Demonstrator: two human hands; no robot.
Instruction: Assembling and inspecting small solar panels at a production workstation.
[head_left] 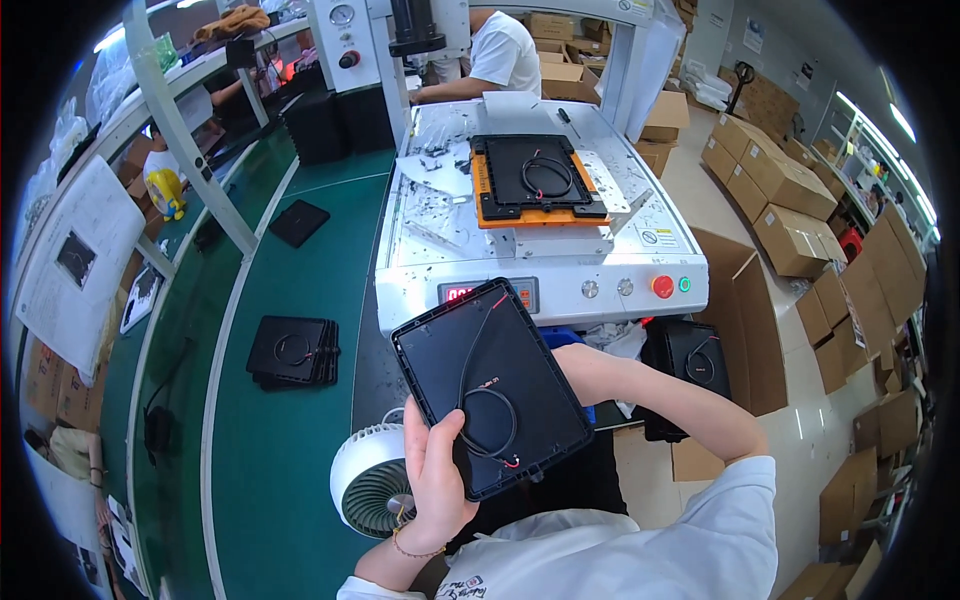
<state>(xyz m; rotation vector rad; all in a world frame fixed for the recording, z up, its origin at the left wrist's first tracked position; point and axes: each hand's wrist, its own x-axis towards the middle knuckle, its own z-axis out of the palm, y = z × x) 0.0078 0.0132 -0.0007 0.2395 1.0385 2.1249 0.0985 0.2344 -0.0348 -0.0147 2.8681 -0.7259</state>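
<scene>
My left hand (438, 470) grips a black rectangular plastic panel (520, 370) at its lower left edge, the thumb on its face. The panel is tilted and has a raised, notched rim. A thin black cable (512, 425) lies coiled on it, with small reddish ends. My right forearm (650, 385) reaches in from the right, and its hand is hidden behind the panel. Beyond, a similar black panel (510, 165) with a coiled cable sits in an orange fixture (540, 220) on the white machine's bed.
The white machine (420, 290) has a red stop button (662, 287) on its front. A stack of black panels (290, 350) lies on the green bench (280, 470) at left. A white fan (370, 480) stands by my left wrist. More panels (690, 360) are at right beside an open carton (755, 330).
</scene>
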